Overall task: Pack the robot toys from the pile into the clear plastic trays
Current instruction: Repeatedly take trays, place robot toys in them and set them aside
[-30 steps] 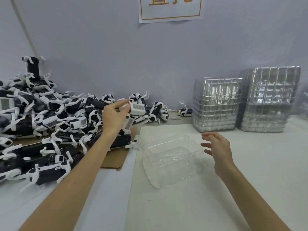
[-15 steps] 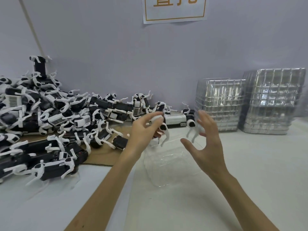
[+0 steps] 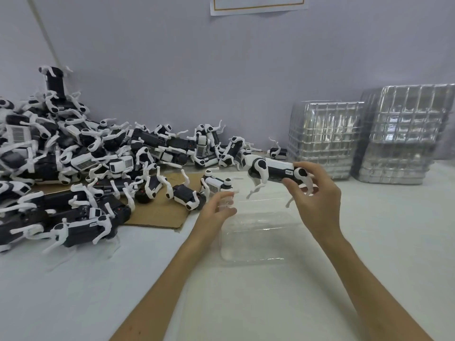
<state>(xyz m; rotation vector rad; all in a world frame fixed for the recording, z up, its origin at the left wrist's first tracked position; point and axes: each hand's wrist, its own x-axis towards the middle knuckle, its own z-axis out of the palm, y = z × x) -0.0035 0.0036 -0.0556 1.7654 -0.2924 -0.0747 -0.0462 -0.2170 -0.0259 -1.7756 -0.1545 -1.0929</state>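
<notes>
Robot toy (image 3: pixel 275 168) is gripped by the right hand (image 3: pixel 317 205) over an empty clear tray (image 3: pixel 253 239); the left hand (image 3: pixel 216 210) is at its rim, hold unclear; the pile (image 3: pixel 73 163) is yet to be packed.

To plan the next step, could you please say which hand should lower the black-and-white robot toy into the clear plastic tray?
Right: the right hand grips the black-and-white robot toy above the clear plastic tray; the left hand is at its edge.

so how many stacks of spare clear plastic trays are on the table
2. One stack of clear ribbed plastic trays stands near the wall at the right; a taller stack stands beside it, cut by the right frame edge, so more may lie beyond view.
</notes>
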